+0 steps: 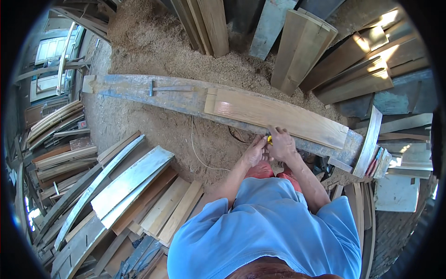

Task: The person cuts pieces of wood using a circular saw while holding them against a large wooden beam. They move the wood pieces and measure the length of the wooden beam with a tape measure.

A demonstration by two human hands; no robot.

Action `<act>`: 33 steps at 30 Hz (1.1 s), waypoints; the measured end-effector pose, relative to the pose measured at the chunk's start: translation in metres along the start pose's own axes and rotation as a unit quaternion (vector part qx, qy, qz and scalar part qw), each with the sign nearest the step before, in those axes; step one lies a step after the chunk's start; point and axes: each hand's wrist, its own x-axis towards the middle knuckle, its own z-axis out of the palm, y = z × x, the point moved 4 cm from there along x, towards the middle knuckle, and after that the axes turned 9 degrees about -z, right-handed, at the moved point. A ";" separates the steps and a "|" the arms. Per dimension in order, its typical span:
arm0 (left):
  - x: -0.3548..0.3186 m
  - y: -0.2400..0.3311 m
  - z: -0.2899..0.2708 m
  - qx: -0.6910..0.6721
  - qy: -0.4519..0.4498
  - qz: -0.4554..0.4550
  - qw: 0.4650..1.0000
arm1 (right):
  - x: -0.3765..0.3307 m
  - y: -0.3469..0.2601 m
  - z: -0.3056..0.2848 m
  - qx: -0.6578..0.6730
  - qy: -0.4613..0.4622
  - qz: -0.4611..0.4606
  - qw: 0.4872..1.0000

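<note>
My left hand [255, 152] and my right hand [282, 145] are close together at the near edge of the workbench. Between them is a small yellow-and-black object [269, 139], mostly covered by fingers, so its kind is not clear. Both hands are closed around it. Just beyond them a wide, smooth wooden board [278, 117] lies lengthwise on the long bench [125, 83]. A narrow crosspiece or groove line marks the board's left end. Farther left on the bench rests a hammer [172, 88] with a wooden handle.
Planks [302, 51] lean beyond the bench, over sawdust [139, 42]. Stacked boards [162, 204] fill the near left. A pale upright board [369, 139] stands at the bench's right end, beside several slim tools [374, 162]. A thin cord [194, 144] trails on the ground.
</note>
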 end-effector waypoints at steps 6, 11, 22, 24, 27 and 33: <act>-0.006 0.051 -0.060 -0.022 -0.007 0.094 0.995 | 0.029 -0.064 -0.005 0.070 0.051 -0.138 0.987; -0.022 0.175 -0.161 0.100 0.171 0.169 0.966 | 0.033 -0.035 -0.019 0.028 0.156 -0.109 0.981; -0.011 0.277 -0.160 0.640 0.597 0.242 0.419 | -0.142 0.171 -0.040 -0.007 0.259 0.258 0.931; 0.000 0.246 -0.087 0.699 0.366 0.387 0.477 | -0.175 0.194 -0.036 -0.004 0.299 0.322 0.898; 0.037 0.157 0.027 0.861 0.161 0.254 0.410 | -0.226 0.235 -0.023 0.033 0.340 0.456 0.822; 0.087 0.079 0.130 0.921 -0.010 0.247 0.302 | -0.290 0.314 -0.008 0.134 0.477 0.610 0.618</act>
